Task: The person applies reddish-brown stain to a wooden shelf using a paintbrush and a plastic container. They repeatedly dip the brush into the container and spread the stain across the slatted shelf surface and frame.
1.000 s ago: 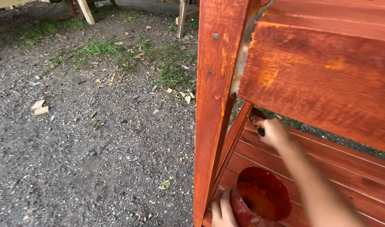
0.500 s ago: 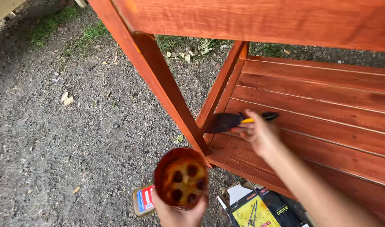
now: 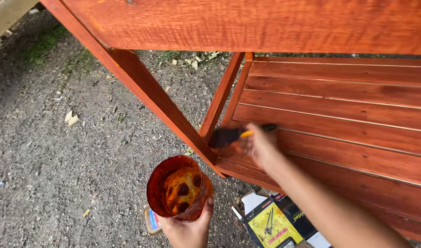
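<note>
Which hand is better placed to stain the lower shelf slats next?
Probably the right hand: it grips the dark-bristled paintbrush against the red-stained wooden shelf slats. The left hand holds the stain-filled plastic cup.

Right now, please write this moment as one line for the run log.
left hand: holds stain-coated clear cup | right hand: holds black-bristled paintbrush against reddish-brown wooden slatted shelf | ground: grey gravel
</note>
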